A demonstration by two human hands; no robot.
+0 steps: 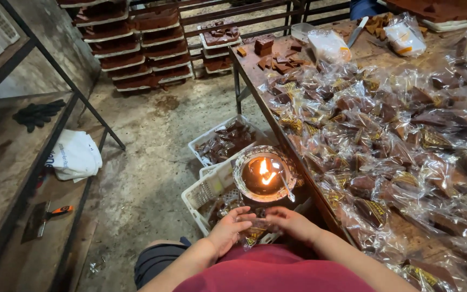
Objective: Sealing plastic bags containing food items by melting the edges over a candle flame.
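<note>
Your left hand pinches a clear bag (brown block inside) | your right hand pinches it too | bag sits just below the flame bowl.

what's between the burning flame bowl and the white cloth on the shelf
In the head view, only bare concrete floor and the shelf's metal leg lie between the flame bowl and the white cloth.

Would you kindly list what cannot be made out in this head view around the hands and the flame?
- Clear packet: contents hidden by the left hand and right hand.
- White crate under the flame bowl: contents mostly covered by the bowl.
- Wrapped packets on the table: pile cut off at the right edge.
</note>
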